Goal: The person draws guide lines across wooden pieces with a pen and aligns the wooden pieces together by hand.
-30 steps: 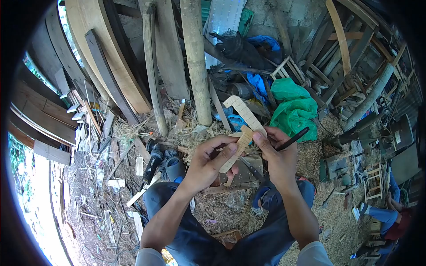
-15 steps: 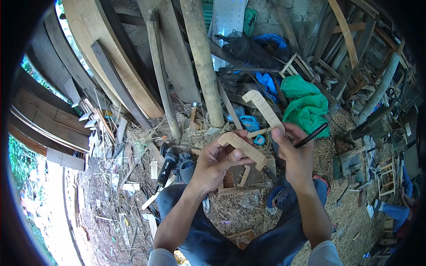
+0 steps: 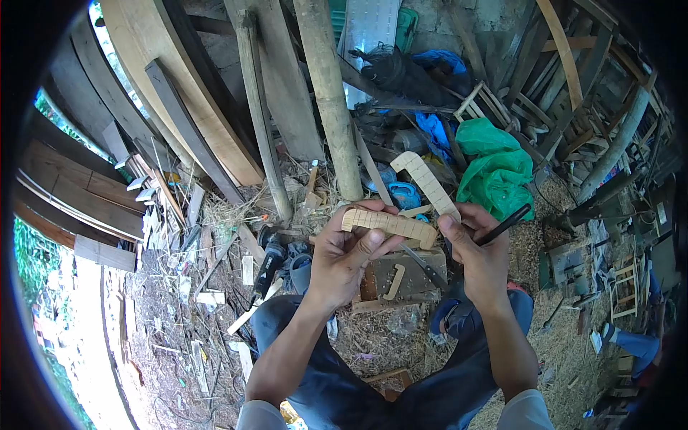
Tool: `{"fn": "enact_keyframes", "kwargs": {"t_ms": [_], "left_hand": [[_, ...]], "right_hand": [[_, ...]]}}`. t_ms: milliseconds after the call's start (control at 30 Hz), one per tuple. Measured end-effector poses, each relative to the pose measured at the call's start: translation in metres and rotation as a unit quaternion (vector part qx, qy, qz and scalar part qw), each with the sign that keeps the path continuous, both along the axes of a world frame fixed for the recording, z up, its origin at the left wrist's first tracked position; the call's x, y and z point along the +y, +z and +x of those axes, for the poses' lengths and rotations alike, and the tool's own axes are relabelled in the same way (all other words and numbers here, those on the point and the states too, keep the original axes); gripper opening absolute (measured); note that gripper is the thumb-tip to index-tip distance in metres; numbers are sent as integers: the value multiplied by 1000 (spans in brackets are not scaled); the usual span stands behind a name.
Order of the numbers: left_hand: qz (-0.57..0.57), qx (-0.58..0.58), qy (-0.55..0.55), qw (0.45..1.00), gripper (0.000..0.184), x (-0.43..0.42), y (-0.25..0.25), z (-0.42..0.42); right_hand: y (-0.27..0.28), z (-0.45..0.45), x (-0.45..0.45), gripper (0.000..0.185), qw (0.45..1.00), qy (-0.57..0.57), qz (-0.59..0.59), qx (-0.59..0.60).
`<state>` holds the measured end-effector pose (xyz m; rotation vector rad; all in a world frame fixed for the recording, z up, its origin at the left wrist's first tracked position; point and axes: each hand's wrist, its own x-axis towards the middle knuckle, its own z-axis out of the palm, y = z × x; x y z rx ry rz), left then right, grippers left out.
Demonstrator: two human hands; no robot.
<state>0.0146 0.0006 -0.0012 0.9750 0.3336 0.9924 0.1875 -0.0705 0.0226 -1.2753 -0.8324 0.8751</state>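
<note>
- Left wooden piece (image 3: 398, 226): held crosswise in front of the person, in the left hand (image 3: 344, 264); the thumb pinches it against the fingers. Its ends turn toward the person, and dark cross lines mark its face.
- Right wooden piece (image 3: 428, 185): raised at a slant beyond the other, its lower end pinched between thumb and fingers of the right hand (image 3: 474, 242). That hand also carries a black pen (image 3: 506, 223), which juts outward.
- Handling: both pieces judged light, stiff and dry, with little tendency to slip. Slender hooked ends rate as the weak points, likely to chip or split if levered.
- Recommended hold: the straight middle, flat sides between thumb and fingers, off the hooks.
- Nearby: a small wooden piece (image 3: 393, 282) rests on a low board (image 3: 423, 292); a knife (image 3: 428, 271) lies just beside it, its tip hidden.
</note>
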Motion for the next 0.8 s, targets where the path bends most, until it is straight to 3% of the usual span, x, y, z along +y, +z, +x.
{"fn": "enact_keyframes", "kwargs": {"t_ms": [533, 733, 800], "left_hand": [[-7, -4, 17, 1000, 33, 3, 1, 1], [37, 19, 29, 999, 36, 5, 0, 1], [57, 25, 19, 998, 38, 8, -5, -1]], "right_hand": [[-1, -1, 5, 26, 999, 30, -1, 15], [0, 11, 3, 29, 1000, -13, 5, 11], [1, 13, 4, 29, 993, 9, 80, 87]]}}
